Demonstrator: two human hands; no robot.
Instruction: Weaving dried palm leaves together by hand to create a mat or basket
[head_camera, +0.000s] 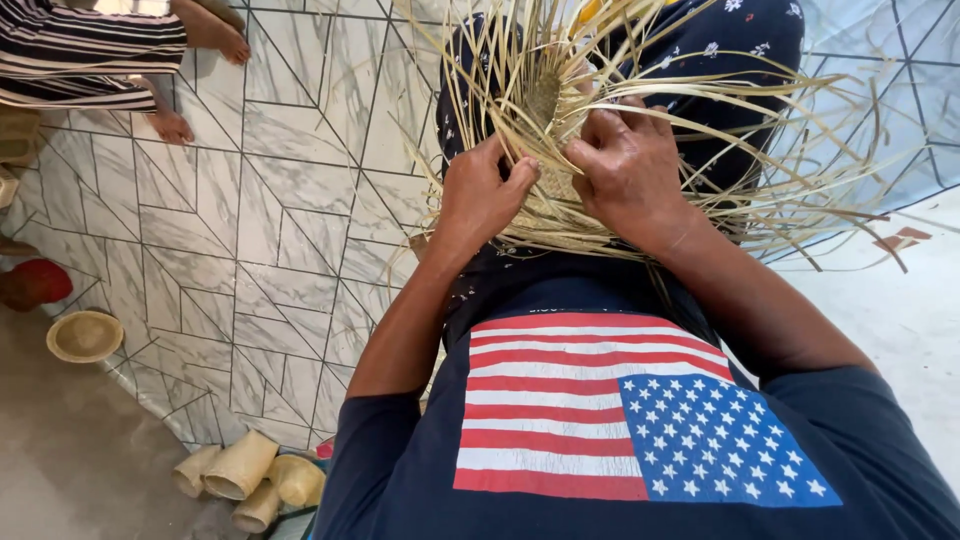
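Two hands at upper centre of the frame, left hand (483, 190) and right hand (628, 165) side by side, fingers (522, 172) curled tight around pale straw weaving (545, 100), loose strands fanning outward, small woven baskets (245, 475) lower left on the floor (250, 250).

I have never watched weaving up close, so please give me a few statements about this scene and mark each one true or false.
1. Both hands, the left hand and the right hand, grip the woven straw piece. True.
2. Loose straw strips fan out around the piece. True.
3. The floor is bare wood. False: it is pale marbled tile with dark lines.
4. Finished small baskets lie at lower left. True.
5. The round shallow basket sits on the person's lap. False: it lies on the ground at left.
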